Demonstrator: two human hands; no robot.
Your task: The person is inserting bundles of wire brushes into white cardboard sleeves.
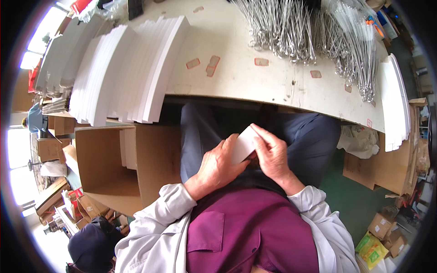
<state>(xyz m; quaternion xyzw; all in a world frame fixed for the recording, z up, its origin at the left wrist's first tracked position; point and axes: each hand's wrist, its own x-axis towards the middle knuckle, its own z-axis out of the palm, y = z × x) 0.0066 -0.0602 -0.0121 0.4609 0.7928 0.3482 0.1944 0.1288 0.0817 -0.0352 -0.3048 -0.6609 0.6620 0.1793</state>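
Over my lap, both hands close on a slim white box (244,144), which is tilted and seen foreshortened. My left hand (217,161) wraps its left side, thumb along the lower edge. At its upper right end, my right hand (271,154) presses with bent fingers. How far the box reaches below my hands is hidden. On the table (227,84) at the left stand rows of long white boxes (150,68) that look alike. Bundles of thin metal rods with looped ends (282,32) lie at the table's far right.
An open cardboard carton (157,150) with white boxes (129,148) inside stands left of my legs. More white boxes (393,102) rest at the table's right end, above a plastic bag (358,141). Cartons (381,226) lie on the floor at right. A dark-capped person (93,243) is at lower left.
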